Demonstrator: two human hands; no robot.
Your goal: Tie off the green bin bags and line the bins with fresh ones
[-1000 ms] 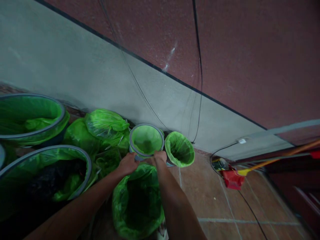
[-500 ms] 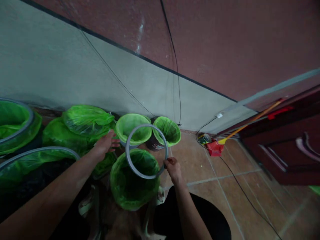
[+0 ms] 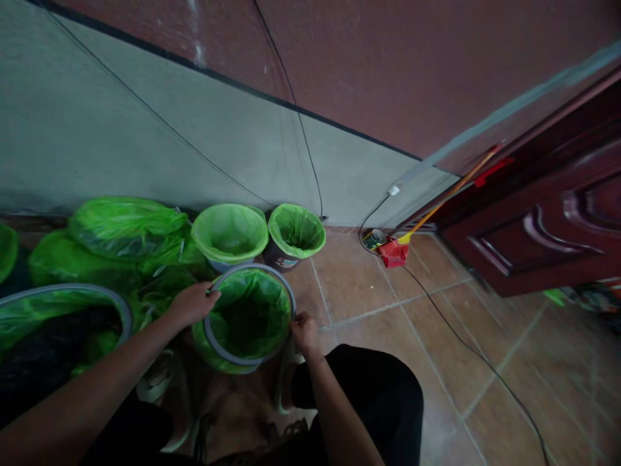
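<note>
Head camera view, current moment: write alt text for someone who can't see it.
A person's right hand pinches a round grey ring at the mouth of a bin lined with green plastic; the left hand is at the ring's opposite edge. Two more green-lined bins stand beside bulging green plastic bags.

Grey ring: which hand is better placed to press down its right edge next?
Probably the right hand: it touches the grey ring at that edge; the left hand is at the upper-left side.
</note>
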